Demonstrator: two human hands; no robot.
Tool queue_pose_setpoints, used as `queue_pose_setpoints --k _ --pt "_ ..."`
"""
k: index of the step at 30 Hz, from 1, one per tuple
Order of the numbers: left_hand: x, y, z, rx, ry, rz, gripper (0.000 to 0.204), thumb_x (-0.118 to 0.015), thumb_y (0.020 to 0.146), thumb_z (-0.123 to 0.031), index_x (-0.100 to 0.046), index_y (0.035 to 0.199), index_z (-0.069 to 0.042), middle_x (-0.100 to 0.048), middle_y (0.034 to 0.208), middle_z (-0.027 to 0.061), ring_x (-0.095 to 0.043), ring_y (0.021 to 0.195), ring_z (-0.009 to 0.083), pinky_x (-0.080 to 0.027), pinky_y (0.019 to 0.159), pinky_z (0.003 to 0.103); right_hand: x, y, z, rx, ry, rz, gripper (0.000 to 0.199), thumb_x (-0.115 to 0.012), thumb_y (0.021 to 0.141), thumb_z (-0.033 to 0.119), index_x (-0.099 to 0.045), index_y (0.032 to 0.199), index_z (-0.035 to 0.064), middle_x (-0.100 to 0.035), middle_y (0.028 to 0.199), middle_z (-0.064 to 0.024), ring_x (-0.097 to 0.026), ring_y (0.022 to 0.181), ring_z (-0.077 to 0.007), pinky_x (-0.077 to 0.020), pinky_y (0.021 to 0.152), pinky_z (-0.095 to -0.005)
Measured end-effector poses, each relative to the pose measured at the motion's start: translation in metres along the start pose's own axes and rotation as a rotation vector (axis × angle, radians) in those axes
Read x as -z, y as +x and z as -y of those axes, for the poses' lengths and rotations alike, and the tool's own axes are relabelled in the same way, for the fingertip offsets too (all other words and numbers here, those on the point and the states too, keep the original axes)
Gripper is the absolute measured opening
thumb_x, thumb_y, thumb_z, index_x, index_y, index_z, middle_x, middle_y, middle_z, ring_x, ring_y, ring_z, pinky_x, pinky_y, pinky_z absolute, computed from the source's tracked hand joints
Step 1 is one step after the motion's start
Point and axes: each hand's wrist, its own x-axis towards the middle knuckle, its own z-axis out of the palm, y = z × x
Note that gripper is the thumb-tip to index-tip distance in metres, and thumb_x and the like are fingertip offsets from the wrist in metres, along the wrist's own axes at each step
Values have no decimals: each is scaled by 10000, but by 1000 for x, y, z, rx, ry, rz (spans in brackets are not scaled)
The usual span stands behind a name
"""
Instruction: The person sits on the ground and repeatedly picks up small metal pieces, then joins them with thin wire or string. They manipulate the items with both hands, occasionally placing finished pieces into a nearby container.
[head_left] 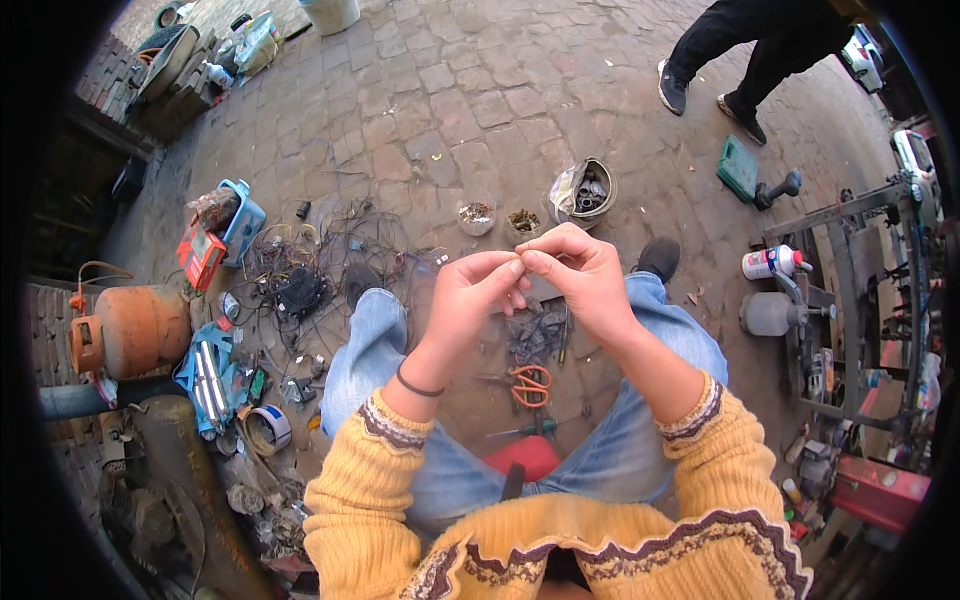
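The head view looks down, apparently from close.

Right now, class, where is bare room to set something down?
Bare paving shows between the parts bucket and the green case, and between the blue bin and white pail. It's crowded around the wire tangle and the metal rack.

Things are spread over paved ground around the legs.
Toward the ground's left edge, a gas cylinder is set left of tangled wires; beyond the hands, two containers are placed left of a bucket; a hand tool is laid between the legs; toward the right edge, a frame is stood.
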Motion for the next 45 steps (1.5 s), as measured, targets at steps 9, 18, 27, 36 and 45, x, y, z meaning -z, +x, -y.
queue_pose_setpoints --k 9,18,27,36,45 --pt "5 3 3 12 -83 28 174 -643 943 -146 -693 1026 -1 -683 841 49 -629 675 107 -497 612 232 1 -1 0 -89 45 36 166 -668 911 60 -694 1063 -1 -697 1006 -48 -624 897 -92 -503 805 -258" --pt "5 1 1 50 -94 34 161 -651 937 -146 -699 998 -4 -681 815 44 -625 650 101 -494 591 229 2 -1 3 -83 19 33 151 -667 913 78 -706 1038 3 -709 977 -45 -626 854 -81 -499 737 -241" --pt "5 1 -1 56 -6 39 174 -657 930 -175 -706 969 -13 -677 795 37 -619 621 96 -468 521 214 4 0 -2 21 -172 24 107 -650 914 43 -684 997 -15 -693 958 -50 -648 877 -94 -533 769 -241" --pt "7 2 0 92 8 16 168 -657 928 -167 -706 967 -11 -675 789 38 -617 603 97 -457 497 211 5 1 1 67 -279 35 117 -640 916 28 -678 1007 -35 -685 963 -57 -659 899 -111 -554 809 -256" --pt "6 1 1 57 42 15 161 -659 925 -164 -709 960 -15 -677 786 36 -611 590 84 -437 482 190 5 0 2 82 -289 19 105 -634 915 21 -672 994 -38 -683 935 -52 -666 858 -112 -562 769 -256"
